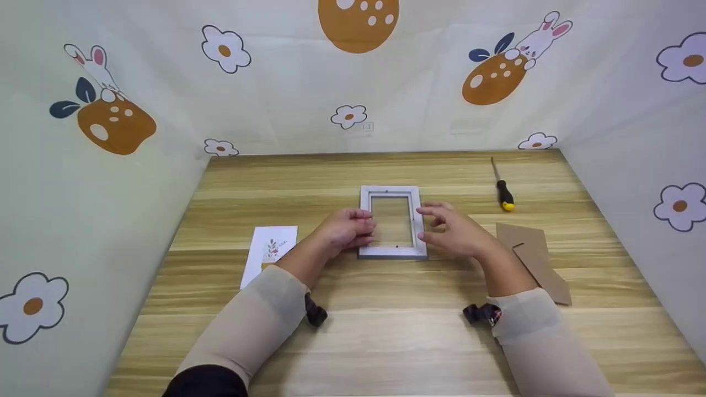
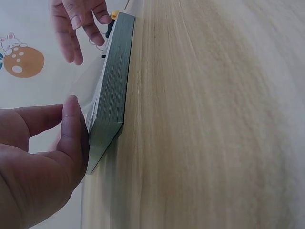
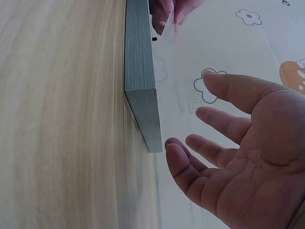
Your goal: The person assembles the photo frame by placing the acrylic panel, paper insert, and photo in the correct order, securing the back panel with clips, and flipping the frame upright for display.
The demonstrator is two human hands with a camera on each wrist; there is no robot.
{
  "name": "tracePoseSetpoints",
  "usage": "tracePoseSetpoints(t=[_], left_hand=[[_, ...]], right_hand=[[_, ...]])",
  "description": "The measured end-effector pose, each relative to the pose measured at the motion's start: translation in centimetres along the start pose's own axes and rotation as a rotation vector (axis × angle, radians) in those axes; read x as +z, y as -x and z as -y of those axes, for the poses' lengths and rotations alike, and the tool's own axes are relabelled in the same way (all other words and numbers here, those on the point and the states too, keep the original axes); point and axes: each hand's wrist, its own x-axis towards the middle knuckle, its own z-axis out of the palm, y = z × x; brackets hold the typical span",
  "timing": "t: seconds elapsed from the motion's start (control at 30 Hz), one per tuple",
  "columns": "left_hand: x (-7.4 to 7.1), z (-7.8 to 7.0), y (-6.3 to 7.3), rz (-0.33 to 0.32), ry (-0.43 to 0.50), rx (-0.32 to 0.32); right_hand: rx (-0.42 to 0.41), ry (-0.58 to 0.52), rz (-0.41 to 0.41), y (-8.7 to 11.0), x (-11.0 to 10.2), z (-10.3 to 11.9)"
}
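Note:
A white picture frame [image 1: 391,252] lies flat on the wooden table, its back side up, with small dark tabs along the inner edge. My left hand [image 1: 345,229] is at the frame's left side, thumb and fingers pinching a thin clear sheet [image 3: 168,24] tilted over the opening. Most of that sheet is hard to see in the head view. Beside the right edge of the frame, my right hand [image 1: 455,229] hovers with fingers spread and relaxed. Its palm [image 3: 271,157] shows in the right wrist view with nothing in it.
Left of the frame lies a white card [image 1: 270,242] with a flower print, partly behind my left forearm. A brown backing board [image 1: 529,248] lies at the right, partly under my right forearm. Behind it is a black and yellow screwdriver [image 1: 502,193]. Patterned cloth walls [image 1: 287,99] surround the table.

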Motion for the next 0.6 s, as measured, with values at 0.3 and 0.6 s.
tracePoseSetpoints(t=[0.3, 0.6], left_hand=[[0.11, -0.13, 0.22, -0.019, -0.066, 0.0], [0.1, 0.06, 0.18, -0.039, -0.186, 0.061]], right_hand=[[0.017, 0.001, 0.007, -0.01, 0.12, 0.14], [0.011, 0.008, 0.003, 0.02, 0.26, 0.05]])
